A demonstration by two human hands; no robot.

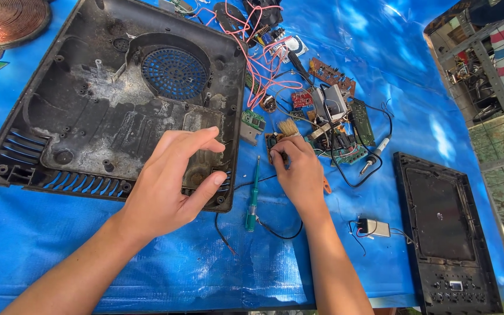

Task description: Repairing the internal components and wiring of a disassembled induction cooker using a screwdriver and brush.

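Currently the right hand [301, 169] grips a brush [287, 127]; the left hand [167, 181] hovers open. Stiff bristles could snag the red wires [252, 64].

A blue plastic sheet [42, 245] covers the ground. On it, far left, lies a dusty black cooker shell [118, 105], with a copper coil [4, 20] beyond its corner. In the middle lie a green screwdriver [253, 195] and a tangle of circuit boards [333, 125] and red wires [261, 64]. Near right lies a black glass top panel [444, 227], a small grey box [375, 227] beside it.
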